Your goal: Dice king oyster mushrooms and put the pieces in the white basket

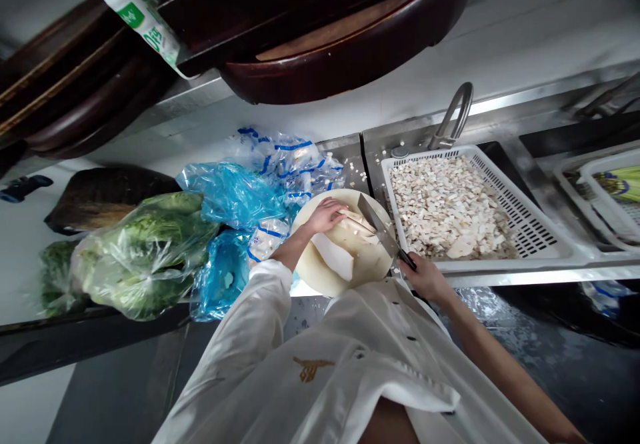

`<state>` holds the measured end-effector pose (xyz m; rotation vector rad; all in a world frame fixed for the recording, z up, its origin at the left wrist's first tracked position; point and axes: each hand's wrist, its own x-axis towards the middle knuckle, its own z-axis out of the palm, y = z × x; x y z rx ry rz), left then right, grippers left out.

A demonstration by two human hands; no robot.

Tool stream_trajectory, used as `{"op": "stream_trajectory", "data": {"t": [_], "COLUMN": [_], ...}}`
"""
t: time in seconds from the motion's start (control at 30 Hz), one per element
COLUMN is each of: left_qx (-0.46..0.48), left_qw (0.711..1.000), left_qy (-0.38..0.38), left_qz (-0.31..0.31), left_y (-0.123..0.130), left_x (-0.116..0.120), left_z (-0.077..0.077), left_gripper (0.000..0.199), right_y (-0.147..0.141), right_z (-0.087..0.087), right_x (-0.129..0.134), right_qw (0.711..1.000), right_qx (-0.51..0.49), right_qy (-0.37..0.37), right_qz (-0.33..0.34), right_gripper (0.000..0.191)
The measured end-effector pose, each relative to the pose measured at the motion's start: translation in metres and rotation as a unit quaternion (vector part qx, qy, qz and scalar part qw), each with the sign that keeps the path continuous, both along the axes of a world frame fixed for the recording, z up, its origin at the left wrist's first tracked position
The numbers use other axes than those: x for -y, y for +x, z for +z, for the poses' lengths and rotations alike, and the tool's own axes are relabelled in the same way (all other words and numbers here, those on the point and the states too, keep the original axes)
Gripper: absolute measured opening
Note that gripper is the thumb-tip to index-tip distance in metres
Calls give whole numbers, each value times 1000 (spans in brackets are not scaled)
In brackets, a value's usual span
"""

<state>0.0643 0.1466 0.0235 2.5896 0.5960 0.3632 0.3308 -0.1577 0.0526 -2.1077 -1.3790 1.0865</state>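
Note:
A round cream cutting board [320, 274] lies before me. My left hand [326, 216] presses its bent fingers on a stack of pale mushroom slices [361, 221] on the board. My right hand [424, 276] is wrapped round the black handle of a kitchen cleaver [381, 228]. The cleaver's broad blade slants over the right half of the board, at the right end of the slices. Nearer to me, a large white piece of mushroom [334, 257], like a king oyster mushroom, rests on the board, apart from both hands.
Right of the board, a white perforated basket [540, 234] holds chopped mushroom [445, 204] beside a faucet [457, 114]. On the left are blue plastic bags [230, 191], clear packaging [295, 157] and bagged green vegetables [145, 257]. Dark wooden tubs [350, 64] overhang the back.

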Motion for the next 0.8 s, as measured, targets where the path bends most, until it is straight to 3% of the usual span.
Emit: {"op": "stream_trajectory", "data": {"t": [0.13, 0.23, 0.4, 0.5, 0.57, 0.7, 0.8], "left_qx": [-17, -28, 26, -21, -38, 34, 103], "left_qw": [1000, 999, 994, 995, 994, 975, 952], "left_qy": [-17, -11, 36, 29, 19, 11, -9], "left_qz": [-13, -43, 104, 92, 96, 218, 288], "left_y": [-11, -37, -104, -129, -132, -118, -106], "left_x": [8, 30, 96, 138, 159, 178, 182], "left_z": [-1, -4, -13, -24, -34, -55, -62], "left_gripper": [36, 35, 31, 37, 40, 46, 56], "right_y": [5, 8, -3, -24, -42, -74, -86], "right_z": [7, 18, 42, 48, 46, 37, 35], "right_x": [4, 12, 14, 0, -11, -22, -21], "right_qw": [999, 998, 995, 996, 994, 975, 963], "right_qx": [-9, -26, -65, -35, 4, 85, 92], "right_qy": [18, 40, 74, 55, 22, -63, -94], "right_qz": [-28, -40, 15, 67, 107, 196, 237], "right_gripper": [40, 45, 36, 27, 25, 27, 28]}}
